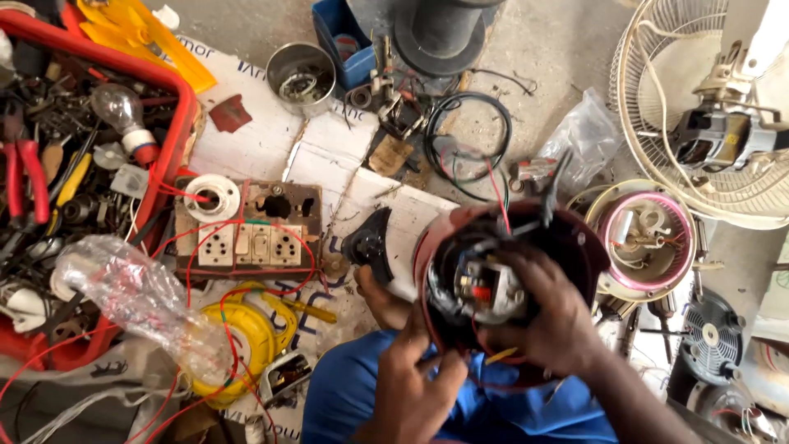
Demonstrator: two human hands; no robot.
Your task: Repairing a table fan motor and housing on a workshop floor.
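I hold a round dark-red appliance housing (575, 247) over my lap, its open side up, showing a switch block and wires (481, 288) inside. My left hand (411, 382) grips the housing's near rim from below. My right hand (551, 316) lies over the right of the opening, fingers curled onto the inner parts. A red wire (497, 193) and black wires rise from the housing's top.
A red tray (177, 123) of tools and a bulb sits at left. A switchboard (251, 234), yellow cord reel (242, 337), steel bowl (302, 78) and black cable coil (468, 136) lie ahead. A fan guard with motor (707, 131) and a round casing (645, 238) are at right.
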